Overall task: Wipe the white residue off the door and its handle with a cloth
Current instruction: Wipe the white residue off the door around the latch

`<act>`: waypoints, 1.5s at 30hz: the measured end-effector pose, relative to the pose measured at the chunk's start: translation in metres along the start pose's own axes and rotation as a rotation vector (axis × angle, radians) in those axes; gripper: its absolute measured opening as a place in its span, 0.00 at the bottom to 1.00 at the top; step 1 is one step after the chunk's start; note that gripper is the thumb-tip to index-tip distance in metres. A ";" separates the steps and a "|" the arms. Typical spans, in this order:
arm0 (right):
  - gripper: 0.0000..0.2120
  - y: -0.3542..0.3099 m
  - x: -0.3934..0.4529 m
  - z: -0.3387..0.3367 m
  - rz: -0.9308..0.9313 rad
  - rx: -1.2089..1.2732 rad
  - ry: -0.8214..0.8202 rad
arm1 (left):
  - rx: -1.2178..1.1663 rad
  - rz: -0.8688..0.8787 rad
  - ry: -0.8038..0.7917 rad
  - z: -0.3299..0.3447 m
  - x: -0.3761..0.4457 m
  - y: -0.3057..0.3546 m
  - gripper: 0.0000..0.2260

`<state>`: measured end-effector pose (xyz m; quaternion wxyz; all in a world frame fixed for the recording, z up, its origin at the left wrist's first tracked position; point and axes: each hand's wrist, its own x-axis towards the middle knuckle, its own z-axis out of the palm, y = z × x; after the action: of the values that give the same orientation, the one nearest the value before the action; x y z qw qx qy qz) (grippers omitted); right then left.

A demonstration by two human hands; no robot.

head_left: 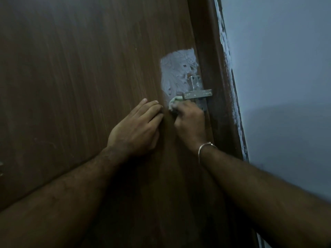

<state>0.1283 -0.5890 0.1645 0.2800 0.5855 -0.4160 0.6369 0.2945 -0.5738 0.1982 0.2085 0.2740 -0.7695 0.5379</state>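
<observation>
Pale cloth [173, 104] mostly hidden, seemingly bunched in right hand [190, 122]; left hand [138, 129] flat.

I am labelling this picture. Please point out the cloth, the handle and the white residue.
cloth [173, 103]: head view, bunched part above the knuckles.
handle [197, 94]: head view, middle of the bar.
white residue [176, 70]: head view, patch middle.

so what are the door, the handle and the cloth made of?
Door: wood or wood-look laminate, matt brown with vertical grain streaks; can't tell which. Handle: metal by its look, dull grey, square-edged, with screw holes in the plate. Cloth: soft, pale, bunched fabric; fibre unclear.
</observation>
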 end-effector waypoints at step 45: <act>0.23 -0.039 0.038 0.021 -0.063 0.065 -0.168 | -0.202 -0.213 0.301 0.006 0.006 0.001 0.27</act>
<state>0.1661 -0.5927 0.2085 0.2450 0.6584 -0.3986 0.5895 0.2895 -0.5805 0.1988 0.4034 0.2480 -0.7462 0.4678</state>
